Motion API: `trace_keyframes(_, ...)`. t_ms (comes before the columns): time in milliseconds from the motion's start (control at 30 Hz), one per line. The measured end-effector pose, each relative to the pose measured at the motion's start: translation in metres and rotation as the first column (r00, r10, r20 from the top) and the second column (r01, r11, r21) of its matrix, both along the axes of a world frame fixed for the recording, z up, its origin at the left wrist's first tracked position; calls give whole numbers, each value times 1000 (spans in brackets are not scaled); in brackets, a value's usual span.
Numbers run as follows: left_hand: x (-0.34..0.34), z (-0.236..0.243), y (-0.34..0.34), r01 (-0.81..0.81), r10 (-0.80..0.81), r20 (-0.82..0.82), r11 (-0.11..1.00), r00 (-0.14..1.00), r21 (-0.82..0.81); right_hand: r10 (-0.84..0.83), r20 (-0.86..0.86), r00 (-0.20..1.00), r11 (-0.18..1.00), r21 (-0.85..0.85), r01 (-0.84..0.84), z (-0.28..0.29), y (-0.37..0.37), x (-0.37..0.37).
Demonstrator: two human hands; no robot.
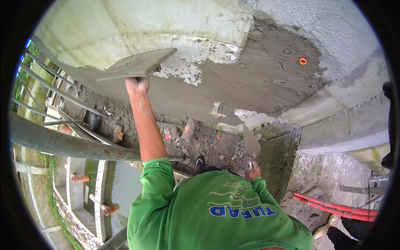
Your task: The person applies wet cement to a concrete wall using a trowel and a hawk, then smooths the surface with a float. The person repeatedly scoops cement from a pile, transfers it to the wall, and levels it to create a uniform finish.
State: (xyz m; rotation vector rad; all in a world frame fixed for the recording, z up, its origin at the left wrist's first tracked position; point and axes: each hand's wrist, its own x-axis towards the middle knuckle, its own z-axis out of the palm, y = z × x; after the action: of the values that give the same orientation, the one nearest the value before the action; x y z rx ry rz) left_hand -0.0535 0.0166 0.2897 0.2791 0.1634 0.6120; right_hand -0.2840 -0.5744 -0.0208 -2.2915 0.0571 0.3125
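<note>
Two grips: left hand (138,84) beneath a likely stiff, heavy board (135,64), ten o'clock; right hand (254,171) closed round a trowel handle (250,165), four o'clock.

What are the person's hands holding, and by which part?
Left hand: a flat grey board, from its underside, exact grip hidden. Right hand: a tapered grey trowel, by its handle.

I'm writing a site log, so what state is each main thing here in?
Mortar hawk: raised, tilted, gripped by the left hand
Pointed trowel: lowered, gripped by the right hand
Mortar: spread unevenly over part of the pale wall
Orange pipe stub: set in the mortar
Red tubes: bundled together
</note>
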Motion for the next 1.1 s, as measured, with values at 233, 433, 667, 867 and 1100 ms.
trace_keyframes(233,-102,-155,-82,146,-119,-292,986,949,75,113,265,958,992,20,-123,129,39,35)
trace_keyframes(433,-107,-198,-163,397,-381,-335,918,862,-23,624,369,689,781,-335,-527,275,39,73)
trace_keyframes(667,-170,-171,-231,523,-479,-394,853,784,3,769,270,580,632,-462,-622,360,72,103)
trace_keyframes(867,-210,-140,-292,486,-412,-484,873,772,32,524,394,755,839,-85,-538,365,112,167)
trace_keyframes(1100,-128,-176,-288,221,-234,-479,972,846,-84,-52,622,782,954,263,-145,332,96,145)
